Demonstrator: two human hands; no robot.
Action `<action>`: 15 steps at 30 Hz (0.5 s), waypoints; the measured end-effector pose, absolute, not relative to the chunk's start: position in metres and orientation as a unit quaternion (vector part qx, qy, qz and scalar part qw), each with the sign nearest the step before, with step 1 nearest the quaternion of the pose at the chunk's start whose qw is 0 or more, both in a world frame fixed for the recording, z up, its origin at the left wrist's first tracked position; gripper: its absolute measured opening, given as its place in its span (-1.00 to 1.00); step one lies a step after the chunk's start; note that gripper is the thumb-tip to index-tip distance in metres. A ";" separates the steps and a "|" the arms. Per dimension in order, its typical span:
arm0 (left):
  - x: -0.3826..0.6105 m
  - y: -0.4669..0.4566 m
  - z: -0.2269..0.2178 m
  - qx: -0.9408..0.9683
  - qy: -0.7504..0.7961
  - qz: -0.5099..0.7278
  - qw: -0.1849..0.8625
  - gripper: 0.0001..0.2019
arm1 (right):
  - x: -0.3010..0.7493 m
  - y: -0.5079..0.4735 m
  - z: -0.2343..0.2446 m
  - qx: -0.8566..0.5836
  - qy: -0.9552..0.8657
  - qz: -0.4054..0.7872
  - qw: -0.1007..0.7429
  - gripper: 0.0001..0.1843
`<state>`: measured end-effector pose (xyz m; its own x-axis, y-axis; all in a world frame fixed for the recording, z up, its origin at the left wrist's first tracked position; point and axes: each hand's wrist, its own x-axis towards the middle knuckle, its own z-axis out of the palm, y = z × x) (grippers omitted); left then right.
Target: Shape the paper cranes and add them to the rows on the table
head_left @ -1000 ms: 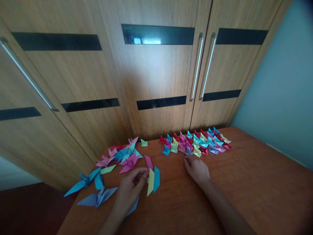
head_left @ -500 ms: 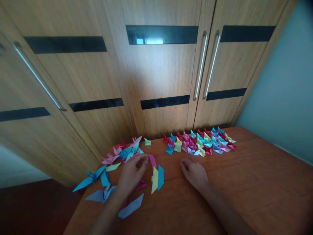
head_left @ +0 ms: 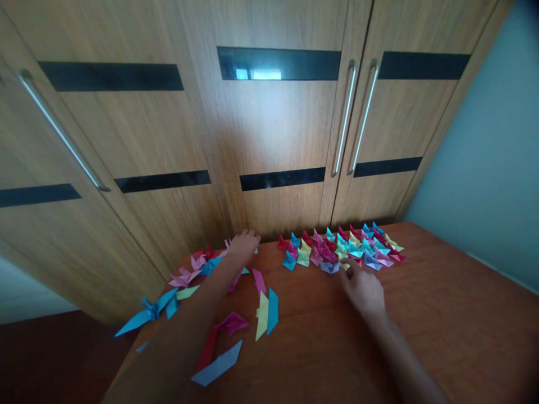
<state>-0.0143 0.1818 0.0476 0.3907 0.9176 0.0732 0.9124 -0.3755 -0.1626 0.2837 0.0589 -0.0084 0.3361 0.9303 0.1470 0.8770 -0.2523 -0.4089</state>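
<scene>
My left hand [head_left: 243, 244] reaches across to the far edge of the wooden table [head_left: 421, 320]. Its fingers are curled down over a small green folded paper piece [head_left: 256, 250], of which only a sliver shows. My right hand [head_left: 362, 289] lies on the table, its fingers bunched, with the fingertips on a small piece in the front row of several small coloured folded pieces [head_left: 337, 247]. Under my left forearm lie flat folded strips: pink [head_left: 258, 280], yellow [head_left: 261, 315], blue [head_left: 272, 311], a magenta piece [head_left: 232, 322] and a grey-blue one [head_left: 217, 365].
A loose heap of pink and blue folded shapes [head_left: 196, 268] and a blue paper crane [head_left: 145, 311] sit at the table's left corner, near its edge. Wooden wardrobe doors [head_left: 273, 129] with metal handles [head_left: 343, 118] stand right behind the table. A pale blue wall [head_left: 497, 168] is on the right.
My left hand has left the flat strips and stretched forward to the far edge, over the green piece. My right hand has slid forward and right to the front row of small pieces.
</scene>
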 end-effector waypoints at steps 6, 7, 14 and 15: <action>-0.016 0.202 0.042 -0.834 -0.536 0.098 0.089 -0.82 | 0.286 0.064 -0.014 -0.785 -0.592 0.078 0.163 -0.58; -0.017 0.203 0.041 -0.833 -0.536 0.109 0.089 -0.83 | 0.285 0.064 -0.014 -0.785 -0.594 0.079 0.157 -0.58; -0.021 0.204 0.034 -0.823 -0.541 0.149 0.082 -0.71 | 0.283 0.067 -0.014 -0.787 -0.593 0.084 0.151 -0.63; -0.022 0.204 0.033 -0.823 -0.542 0.152 0.081 -0.71 | 0.283 0.067 -0.014 -0.788 -0.590 0.085 0.154 -0.62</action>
